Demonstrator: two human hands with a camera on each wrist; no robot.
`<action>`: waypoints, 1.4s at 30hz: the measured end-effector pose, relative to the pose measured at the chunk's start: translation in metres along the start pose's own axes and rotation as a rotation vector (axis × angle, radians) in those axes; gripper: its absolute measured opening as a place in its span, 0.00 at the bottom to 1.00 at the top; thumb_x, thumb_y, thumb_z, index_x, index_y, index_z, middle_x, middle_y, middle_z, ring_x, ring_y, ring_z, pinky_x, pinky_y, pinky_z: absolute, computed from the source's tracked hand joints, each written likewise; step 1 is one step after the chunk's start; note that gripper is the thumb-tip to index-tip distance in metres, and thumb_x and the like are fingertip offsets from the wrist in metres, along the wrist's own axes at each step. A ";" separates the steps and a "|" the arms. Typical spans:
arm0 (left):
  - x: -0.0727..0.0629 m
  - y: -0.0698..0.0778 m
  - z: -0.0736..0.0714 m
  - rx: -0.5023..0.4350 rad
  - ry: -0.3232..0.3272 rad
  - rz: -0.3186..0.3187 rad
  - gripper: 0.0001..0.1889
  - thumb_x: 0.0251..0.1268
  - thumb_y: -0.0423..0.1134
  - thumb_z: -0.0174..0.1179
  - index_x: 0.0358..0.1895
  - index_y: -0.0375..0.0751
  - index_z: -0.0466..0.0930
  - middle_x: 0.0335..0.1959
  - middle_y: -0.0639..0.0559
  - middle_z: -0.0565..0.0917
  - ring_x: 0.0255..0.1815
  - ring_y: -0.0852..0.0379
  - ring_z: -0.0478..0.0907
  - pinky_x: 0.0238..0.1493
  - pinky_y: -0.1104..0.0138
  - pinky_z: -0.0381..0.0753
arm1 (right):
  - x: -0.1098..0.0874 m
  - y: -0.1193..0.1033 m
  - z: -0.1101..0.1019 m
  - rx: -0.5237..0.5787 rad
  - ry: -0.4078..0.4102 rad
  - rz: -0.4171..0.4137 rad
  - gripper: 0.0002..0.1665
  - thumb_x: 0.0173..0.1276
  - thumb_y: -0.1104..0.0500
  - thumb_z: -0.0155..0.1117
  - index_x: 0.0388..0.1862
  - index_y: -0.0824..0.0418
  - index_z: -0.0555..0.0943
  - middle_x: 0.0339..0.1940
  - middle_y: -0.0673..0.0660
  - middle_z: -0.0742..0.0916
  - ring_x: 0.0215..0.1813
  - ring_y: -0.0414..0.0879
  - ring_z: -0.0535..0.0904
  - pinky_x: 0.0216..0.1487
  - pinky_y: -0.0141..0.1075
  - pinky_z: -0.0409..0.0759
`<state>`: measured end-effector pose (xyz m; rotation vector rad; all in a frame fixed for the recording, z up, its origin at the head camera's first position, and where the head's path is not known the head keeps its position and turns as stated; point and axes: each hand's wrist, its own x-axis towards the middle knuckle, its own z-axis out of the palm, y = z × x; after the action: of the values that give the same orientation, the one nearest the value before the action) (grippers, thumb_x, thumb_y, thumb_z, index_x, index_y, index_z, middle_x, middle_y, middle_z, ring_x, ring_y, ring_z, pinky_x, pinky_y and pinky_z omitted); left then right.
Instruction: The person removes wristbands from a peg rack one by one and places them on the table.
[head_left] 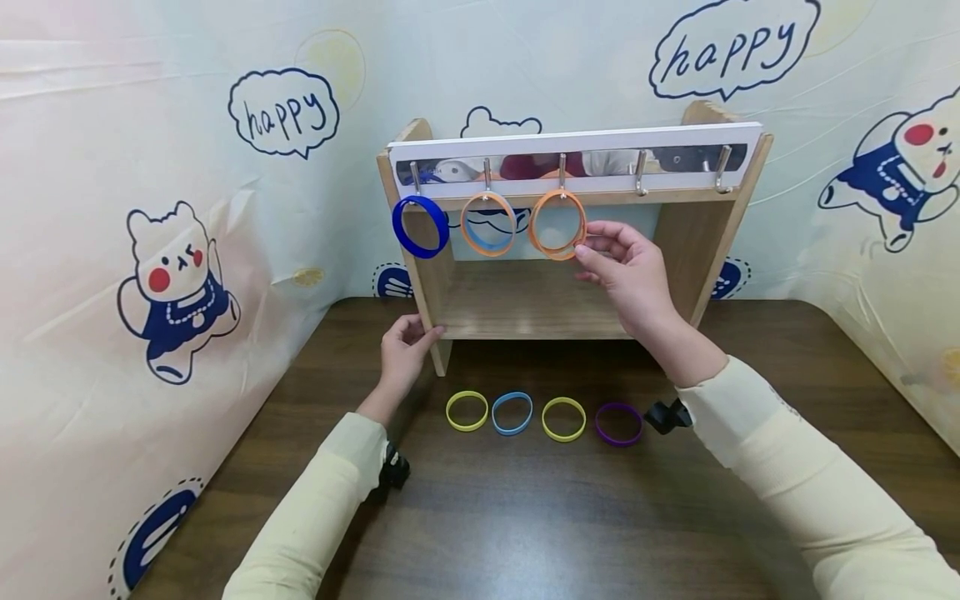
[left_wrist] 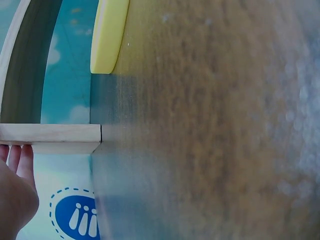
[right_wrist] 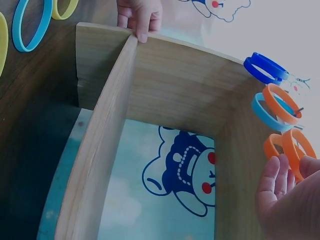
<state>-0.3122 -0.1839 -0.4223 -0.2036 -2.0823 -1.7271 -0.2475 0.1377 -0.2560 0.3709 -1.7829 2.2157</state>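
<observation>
In the head view, I see the right hand pinching at the orange bands, whether one or both I cannot tell; they hang from a hook to its left, round openings facing me. The left hand grips the wooden rack, whose long axis runs crosswise between both hands. From the left wrist, this hand touches the side board. From the right wrist, the two bands lean at different angles beside the right hand.

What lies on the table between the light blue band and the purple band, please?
A yellow band lies between the light blue band and the purple band, touching neither; the head view shows this.
</observation>
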 end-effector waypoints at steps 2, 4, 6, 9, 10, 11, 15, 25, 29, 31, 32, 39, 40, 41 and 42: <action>0.000 0.000 0.000 -0.001 0.000 0.003 0.17 0.58 0.39 0.71 0.46 0.34 0.80 0.42 0.40 0.83 0.42 0.53 0.79 0.41 0.69 0.80 | -0.001 -0.002 -0.001 -0.010 -0.003 -0.004 0.15 0.65 0.67 0.66 0.51 0.65 0.79 0.40 0.58 0.83 0.43 0.50 0.83 0.39 0.35 0.83; 0.000 0.000 0.000 0.001 0.000 0.005 0.17 0.58 0.39 0.71 0.46 0.34 0.80 0.42 0.41 0.83 0.42 0.52 0.79 0.41 0.68 0.80 | -0.002 -0.003 -0.001 -0.020 -0.002 -0.009 0.16 0.65 0.66 0.66 0.51 0.65 0.79 0.41 0.58 0.83 0.42 0.49 0.84 0.39 0.34 0.83; 0.001 0.000 -0.001 0.002 -0.001 0.007 0.17 0.58 0.39 0.71 0.46 0.34 0.80 0.42 0.41 0.84 0.42 0.52 0.79 0.42 0.67 0.80 | -0.002 -0.005 -0.002 -0.024 0.004 -0.011 0.16 0.66 0.66 0.66 0.52 0.65 0.78 0.41 0.58 0.83 0.42 0.49 0.84 0.39 0.35 0.83; 0.001 -0.001 -0.001 0.006 -0.004 0.006 0.17 0.58 0.39 0.71 0.46 0.34 0.80 0.42 0.41 0.83 0.43 0.52 0.79 0.42 0.67 0.80 | -0.001 -0.007 -0.002 -0.026 0.010 -0.010 0.17 0.66 0.65 0.66 0.53 0.66 0.78 0.41 0.58 0.83 0.42 0.49 0.84 0.39 0.35 0.83; 0.001 -0.001 -0.001 0.007 -0.005 0.005 0.17 0.58 0.39 0.71 0.47 0.34 0.80 0.42 0.41 0.83 0.43 0.53 0.79 0.42 0.67 0.80 | -0.001 -0.008 -0.002 -0.023 0.010 -0.008 0.18 0.66 0.65 0.66 0.53 0.66 0.77 0.41 0.58 0.83 0.42 0.49 0.85 0.39 0.35 0.83; 0.001 -0.002 -0.001 0.004 -0.006 0.003 0.17 0.58 0.39 0.71 0.47 0.34 0.80 0.43 0.41 0.83 0.43 0.53 0.79 0.42 0.67 0.80 | -0.001 -0.008 -0.002 -0.022 0.011 -0.007 0.18 0.65 0.65 0.66 0.54 0.67 0.77 0.41 0.58 0.83 0.42 0.49 0.85 0.39 0.35 0.83; 0.001 0.000 0.000 -0.009 -0.008 -0.012 0.17 0.58 0.38 0.71 0.47 0.32 0.80 0.43 0.39 0.83 0.43 0.54 0.79 0.41 0.71 0.79 | -0.001 -0.010 -0.001 -0.004 0.014 -0.009 0.18 0.65 0.65 0.66 0.53 0.67 0.77 0.40 0.58 0.83 0.40 0.48 0.85 0.39 0.34 0.83; -0.010 0.034 -0.001 0.009 -0.025 0.002 0.14 0.60 0.31 0.68 0.46 0.26 0.78 0.42 0.37 0.83 0.41 0.53 0.79 0.39 0.72 0.79 | -0.002 -0.017 -0.001 0.002 0.030 -0.021 0.17 0.64 0.64 0.68 0.51 0.64 0.79 0.41 0.59 0.83 0.40 0.47 0.83 0.41 0.34 0.83; -0.012 0.036 -0.001 0.013 -0.021 -0.009 0.14 0.60 0.31 0.67 0.47 0.26 0.78 0.41 0.38 0.83 0.41 0.56 0.78 0.40 0.72 0.78 | -0.004 -0.019 -0.001 -0.007 0.027 -0.020 0.20 0.64 0.63 0.68 0.54 0.66 0.78 0.42 0.60 0.83 0.42 0.48 0.83 0.42 0.34 0.82; -0.011 0.035 -0.001 0.011 -0.021 -0.013 0.15 0.60 0.31 0.67 0.47 0.26 0.78 0.42 0.37 0.83 0.40 0.56 0.78 0.40 0.72 0.78 | -0.005 -0.020 -0.001 0.003 0.027 -0.020 0.20 0.64 0.64 0.68 0.55 0.67 0.77 0.42 0.59 0.83 0.41 0.48 0.83 0.42 0.35 0.82; -0.011 0.034 -0.001 0.009 -0.021 -0.013 0.15 0.60 0.31 0.67 0.47 0.26 0.78 0.41 0.37 0.83 0.40 0.56 0.78 0.39 0.72 0.78 | -0.006 -0.021 -0.001 0.008 0.025 -0.021 0.20 0.64 0.64 0.68 0.55 0.67 0.77 0.41 0.59 0.83 0.41 0.48 0.83 0.42 0.35 0.83; -0.007 0.024 -0.001 -0.004 -0.018 0.001 0.15 0.59 0.31 0.69 0.46 0.27 0.79 0.41 0.37 0.83 0.40 0.55 0.79 0.38 0.73 0.78 | -0.014 -0.023 -0.009 0.047 -0.002 -0.016 0.15 0.64 0.66 0.68 0.50 0.63 0.81 0.40 0.59 0.82 0.40 0.49 0.84 0.40 0.35 0.83; -0.006 0.020 -0.001 -0.010 -0.015 -0.001 0.15 0.59 0.32 0.69 0.46 0.27 0.79 0.41 0.37 0.83 0.40 0.54 0.79 0.38 0.73 0.78 | -0.016 -0.024 -0.012 0.045 -0.006 -0.012 0.15 0.64 0.65 0.68 0.50 0.63 0.81 0.40 0.58 0.82 0.40 0.49 0.84 0.40 0.35 0.83; -0.004 0.016 -0.001 -0.015 -0.013 -0.006 0.15 0.59 0.32 0.69 0.46 0.28 0.79 0.41 0.38 0.84 0.41 0.54 0.79 0.39 0.72 0.78 | -0.017 -0.024 -0.014 0.041 -0.011 -0.006 0.15 0.64 0.65 0.68 0.50 0.62 0.81 0.41 0.58 0.82 0.41 0.49 0.84 0.40 0.35 0.83; -0.002 0.011 -0.001 -0.017 -0.011 -0.012 0.16 0.59 0.33 0.70 0.46 0.29 0.79 0.41 0.39 0.84 0.41 0.54 0.79 0.39 0.72 0.78 | -0.019 -0.024 -0.016 0.041 -0.014 -0.001 0.15 0.64 0.65 0.68 0.50 0.62 0.81 0.41 0.58 0.82 0.41 0.49 0.84 0.40 0.35 0.83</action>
<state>-0.3057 -0.1818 -0.4131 -0.2060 -2.0815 -1.7549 -0.2218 0.1576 -0.2446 0.3970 -1.7466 2.2574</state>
